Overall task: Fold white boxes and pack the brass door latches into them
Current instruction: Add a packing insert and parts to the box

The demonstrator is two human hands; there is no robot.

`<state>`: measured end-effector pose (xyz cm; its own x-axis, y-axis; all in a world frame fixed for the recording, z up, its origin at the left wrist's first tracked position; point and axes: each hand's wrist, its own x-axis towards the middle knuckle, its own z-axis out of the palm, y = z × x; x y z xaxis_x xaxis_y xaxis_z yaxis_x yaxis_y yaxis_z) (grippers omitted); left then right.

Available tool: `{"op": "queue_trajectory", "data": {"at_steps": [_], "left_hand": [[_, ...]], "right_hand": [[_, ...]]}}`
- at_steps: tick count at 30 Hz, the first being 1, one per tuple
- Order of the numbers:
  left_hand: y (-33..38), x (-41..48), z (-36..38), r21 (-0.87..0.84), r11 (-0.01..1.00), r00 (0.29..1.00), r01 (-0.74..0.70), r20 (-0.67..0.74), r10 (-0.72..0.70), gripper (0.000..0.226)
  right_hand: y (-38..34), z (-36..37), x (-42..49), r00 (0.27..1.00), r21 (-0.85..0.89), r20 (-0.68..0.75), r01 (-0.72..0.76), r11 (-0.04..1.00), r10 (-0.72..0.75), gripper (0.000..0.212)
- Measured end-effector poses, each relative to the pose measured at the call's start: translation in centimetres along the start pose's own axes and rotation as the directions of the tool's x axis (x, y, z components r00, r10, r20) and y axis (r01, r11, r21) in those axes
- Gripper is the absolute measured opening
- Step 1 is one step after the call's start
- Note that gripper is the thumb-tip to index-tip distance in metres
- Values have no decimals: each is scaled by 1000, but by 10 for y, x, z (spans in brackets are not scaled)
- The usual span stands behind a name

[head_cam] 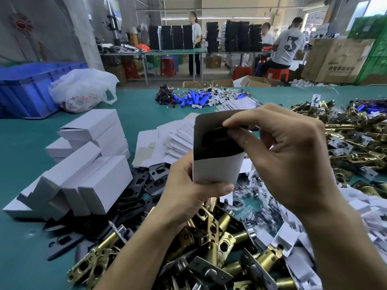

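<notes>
My left hand (188,185) grips the lower end of a white box (215,168) held upright over the table, its open top facing me. My right hand (282,155) pinches a black plate (217,141) at the box's mouth, with the plate partly inside the box. Brass door latches (211,233) lie heaped under my forearms, and more latches (356,132) pile up at the right. Finished white boxes (88,168) are stacked at the left. Flat unfolded box blanks (167,141) lie behind the held box.
Black strike plates (134,191) are spread between the box stack and the latches. Small screw bags (257,197) and white paper pieces (356,208) lie right. Blue batteries (194,99) sit at the far table edge, a blue crate (27,86) and a plastic bag (81,88) far left. People work beyond.
</notes>
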<state>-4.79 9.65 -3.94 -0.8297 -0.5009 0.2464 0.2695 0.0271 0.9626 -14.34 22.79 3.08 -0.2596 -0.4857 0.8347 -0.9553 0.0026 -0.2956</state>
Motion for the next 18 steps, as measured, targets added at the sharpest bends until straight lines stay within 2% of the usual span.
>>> {"op": "queue_trajectory", "data": {"at_steps": [2, 8, 11, 15, 18], "left_hand": [[0, 0, 0, 2, 1000, 1000, -14, -8, 14, 43], [-2, 1, -1, 7, 1000, 999, 28, -17, -28, 45], [-3, 1, -2, 5, 997, 997, 78, -3, -78, 46], [-6, 0, -3, -13, 993, 993, 117, 33, -116, 41], [-8, 0, -4, -31, 989, 989, 144, 28, -144, 43]], "right_hand": [[-1, -1, 0, 1000, -21, -11, 19, 1000, -19, 11], [-2, 4, -1, 993, 7, 115, -35, 999, 34, 13], [-3, 7, -1, 992, 49, 94, -93, 994, 88, 14], [2, 11, -2, 979, 16, 102, -180, 984, 178, 16], [3, 9, -1, 979, 41, 31, -203, 978, 202, 16]]}}
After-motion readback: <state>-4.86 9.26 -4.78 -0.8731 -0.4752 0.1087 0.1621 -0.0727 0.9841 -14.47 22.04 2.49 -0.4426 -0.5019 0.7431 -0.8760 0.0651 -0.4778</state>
